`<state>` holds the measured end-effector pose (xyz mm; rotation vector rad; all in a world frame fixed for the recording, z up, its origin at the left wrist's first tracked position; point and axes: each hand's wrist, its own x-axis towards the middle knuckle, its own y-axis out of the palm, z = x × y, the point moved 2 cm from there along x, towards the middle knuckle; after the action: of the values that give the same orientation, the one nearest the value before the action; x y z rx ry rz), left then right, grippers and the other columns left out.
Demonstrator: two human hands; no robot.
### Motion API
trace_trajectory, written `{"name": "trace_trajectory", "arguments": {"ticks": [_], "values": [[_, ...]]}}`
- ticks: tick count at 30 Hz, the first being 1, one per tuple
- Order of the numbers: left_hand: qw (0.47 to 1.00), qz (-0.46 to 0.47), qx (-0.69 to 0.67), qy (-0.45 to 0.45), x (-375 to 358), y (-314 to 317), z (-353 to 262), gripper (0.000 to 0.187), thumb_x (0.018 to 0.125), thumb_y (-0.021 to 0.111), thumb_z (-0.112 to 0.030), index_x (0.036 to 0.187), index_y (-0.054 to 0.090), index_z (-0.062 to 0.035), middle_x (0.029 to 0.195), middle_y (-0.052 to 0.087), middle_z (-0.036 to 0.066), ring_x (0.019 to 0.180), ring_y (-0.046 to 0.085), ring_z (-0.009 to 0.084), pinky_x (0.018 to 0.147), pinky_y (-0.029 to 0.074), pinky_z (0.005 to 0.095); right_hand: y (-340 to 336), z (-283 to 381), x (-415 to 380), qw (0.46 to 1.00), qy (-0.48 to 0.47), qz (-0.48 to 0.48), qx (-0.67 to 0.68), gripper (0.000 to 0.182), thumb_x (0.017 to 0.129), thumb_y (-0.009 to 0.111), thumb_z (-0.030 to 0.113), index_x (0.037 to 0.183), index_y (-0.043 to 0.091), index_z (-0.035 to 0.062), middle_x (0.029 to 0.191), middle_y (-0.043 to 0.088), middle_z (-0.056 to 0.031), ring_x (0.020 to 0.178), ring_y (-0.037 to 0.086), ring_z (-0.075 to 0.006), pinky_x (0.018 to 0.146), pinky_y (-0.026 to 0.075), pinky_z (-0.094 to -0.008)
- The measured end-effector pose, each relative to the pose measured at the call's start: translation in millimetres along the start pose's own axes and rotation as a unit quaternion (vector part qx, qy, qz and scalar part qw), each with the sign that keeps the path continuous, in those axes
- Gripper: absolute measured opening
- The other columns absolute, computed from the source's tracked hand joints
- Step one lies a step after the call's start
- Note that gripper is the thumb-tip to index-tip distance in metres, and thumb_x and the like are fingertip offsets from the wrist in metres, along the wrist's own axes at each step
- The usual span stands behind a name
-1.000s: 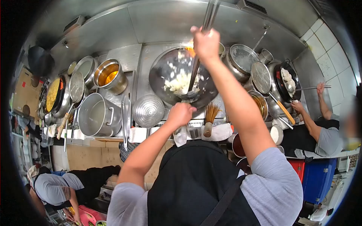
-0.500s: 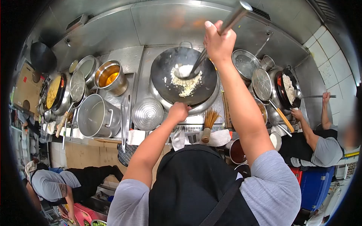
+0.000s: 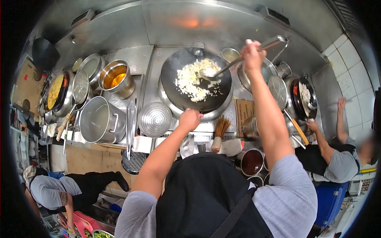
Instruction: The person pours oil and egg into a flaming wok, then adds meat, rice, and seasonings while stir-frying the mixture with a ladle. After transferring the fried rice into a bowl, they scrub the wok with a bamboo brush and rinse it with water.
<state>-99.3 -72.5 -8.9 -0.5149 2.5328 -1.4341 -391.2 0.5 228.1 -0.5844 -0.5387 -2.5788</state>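
My left hand (image 3: pixel 190 120) is closed around the near edge of a black wok (image 3: pixel 170 95), where the handle itself is hidden by my fingers. My right hand (image 3: pixel 253 58) grips the long metal handle of a ladle (image 3: pixel 234 63). The ladle's bowl rests at the right part of a heap of white and pale-yellow food (image 3: pixel 194 81), which looks like rice with egg and is spread over the middle of the wok. Beneath the wok is a round metal burner ring (image 3: pixel 163 99).
Left of the wok stand a perforated strainer (image 3: pixel 155 119), a large pot (image 3: pixel 97 129) and a pot of amber liquid (image 3: pixel 105 81). A bamboo brush (image 3: pixel 220 133) lies in front. One co-worker (image 3: pixel 343 158) handles another wok at right; another person (image 3: pixel 51 190) bends at lower left.
My right hand has come down and rightward with the ladle, whose handle now slants lower. The food is spread wider and farther up the wok. My left hand stays on the wok.
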Motion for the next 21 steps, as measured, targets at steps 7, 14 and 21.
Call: {"name": "trace_trajectory", "arguments": {"ticks": [7, 14, 21], "values": [[0.999, 0.043, -0.005, 0.0, -4, -2, -4, 0.039, 0.103, 0.06, -0.037, 0.092, 0.078, -0.0039, 0.098, 0.076, 0.022, 0.103, 0.068, 0.0428, 0.093, 0.054, 0.0529, 81, -53, -81, 0.997, 0.021, 0.074, 0.004, 0.038, 0.098, 0.071, 0.011, 0.07, 0.045, 0.0084, 0.064, 0.049, 0.0034, 0.058, 0.043, -0.0074, 0.053, 0.037, -0.0304], [1.0, 0.005, -0.015, -0.022, 1, -5, -5, 0.037, 0.101, 0.064, -0.037, 0.09, 0.079, -0.0042, 0.099, 0.076, 0.021, 0.103, 0.069, 0.0404, 0.091, 0.056, 0.0517, 23, -64, -43, 0.997, -0.01, 0.053, 0.057, 0.029, 0.101, 0.066, 0.015, 0.075, 0.053, 0.0108, 0.062, 0.052, 0.0009, 0.054, 0.05, -0.011, 0.05, 0.045, -0.0317], [1.0, 0.01, -0.005, -0.007, 4, 0, -3, 0.037, 0.101, 0.063, -0.036, 0.091, 0.079, -0.0037, 0.098, 0.076, 0.021, 0.103, 0.069, 0.0416, 0.092, 0.056, 0.0519, 34, -89, -75, 0.973, -0.191, 0.024, -0.129, 0.034, 0.1, 0.068, 0.013, 0.072, 0.049, 0.0113, 0.065, 0.053, 0.0019, 0.06, 0.051, -0.0091, 0.051, 0.04, -0.0299]]}}
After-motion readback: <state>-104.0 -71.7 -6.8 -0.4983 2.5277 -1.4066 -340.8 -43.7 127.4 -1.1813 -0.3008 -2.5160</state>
